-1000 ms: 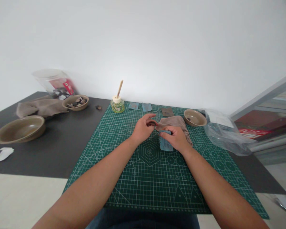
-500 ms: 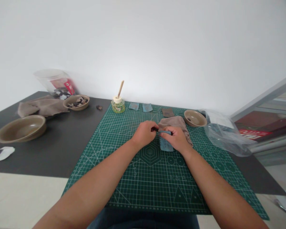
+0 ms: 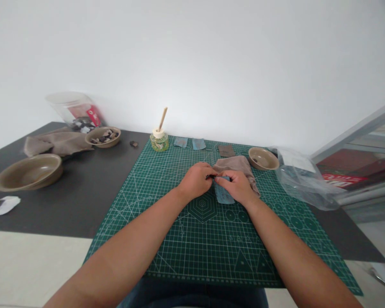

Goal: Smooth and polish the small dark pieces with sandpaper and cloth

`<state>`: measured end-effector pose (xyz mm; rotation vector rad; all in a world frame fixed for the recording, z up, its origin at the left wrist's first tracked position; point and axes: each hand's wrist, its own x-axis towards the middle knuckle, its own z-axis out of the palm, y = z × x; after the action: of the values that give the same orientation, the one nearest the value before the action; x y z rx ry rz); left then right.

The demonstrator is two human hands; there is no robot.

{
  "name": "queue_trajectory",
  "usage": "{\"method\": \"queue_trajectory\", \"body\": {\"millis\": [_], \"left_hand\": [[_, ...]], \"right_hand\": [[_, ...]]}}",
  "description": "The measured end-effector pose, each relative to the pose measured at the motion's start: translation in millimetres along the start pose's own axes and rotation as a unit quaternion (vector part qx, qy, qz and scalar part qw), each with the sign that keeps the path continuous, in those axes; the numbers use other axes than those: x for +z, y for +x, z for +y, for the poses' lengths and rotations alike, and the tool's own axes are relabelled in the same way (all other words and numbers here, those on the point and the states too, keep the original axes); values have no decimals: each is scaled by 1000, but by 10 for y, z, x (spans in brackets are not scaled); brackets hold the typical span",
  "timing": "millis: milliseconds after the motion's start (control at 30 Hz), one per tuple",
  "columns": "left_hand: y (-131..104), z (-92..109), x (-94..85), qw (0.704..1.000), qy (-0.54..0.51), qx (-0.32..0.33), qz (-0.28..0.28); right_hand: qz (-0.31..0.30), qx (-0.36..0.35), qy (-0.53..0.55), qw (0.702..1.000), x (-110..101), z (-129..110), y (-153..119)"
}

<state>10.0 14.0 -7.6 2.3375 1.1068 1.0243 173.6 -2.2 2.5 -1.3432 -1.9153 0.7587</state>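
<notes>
1. Drawn inward since a second ago, the left hand [image 3: 197, 182] now meets the right hand [image 3: 238, 186], its raised index finger curled down.
2. The left hand's thumb and fingers pinch a small dark piece [image 3: 211, 176], mostly hidden where the two hands meet; this close hold seems meant to keep it steady.
3. The right hand's thumb presses the upper end of a blue sheet [image 3: 225, 196] onto its curled fingers, apparently to stop it slipping. I cannot tell whether the sheet's lower end touches the green mat [image 3: 160, 239].
4. A crumpled brown cloth [image 3: 235, 163] lies just beyond the right hand, handily close.
5. Near the wall, two blue squares [image 3: 180, 142] and a brown square [image 3: 226, 151] lie apart, perhaps to keep each separate; a bowl [image 3: 269, 166] stands to their right.
</notes>
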Motion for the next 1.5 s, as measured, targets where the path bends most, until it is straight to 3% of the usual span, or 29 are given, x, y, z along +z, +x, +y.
{"method": "queue_trajectory", "body": {"millis": [900,1100,1267,1367,1433,1500], "left_hand": [[-11,16,-8,1000,-10,9,-16],[-11,29,-10,999,-50,-9,8],[12,44,-15,994,-94,-43,46],[45,51,-31,982,-147,-104,59],[70,48,-47,955,-230,-174,66],[90,41,-65,908,-336,-240,79]], "right_hand": [[-6,2,-29,1000,5,-5,5],[-19,-3,-30,999,23,-2,-1],[-30,-9,-33,999,20,0,-4],[-30,3,-36,999,16,-4,-1],[-27,4,-40,999,16,-7,0],[-23,3,-48,999,17,-8,1]]}}
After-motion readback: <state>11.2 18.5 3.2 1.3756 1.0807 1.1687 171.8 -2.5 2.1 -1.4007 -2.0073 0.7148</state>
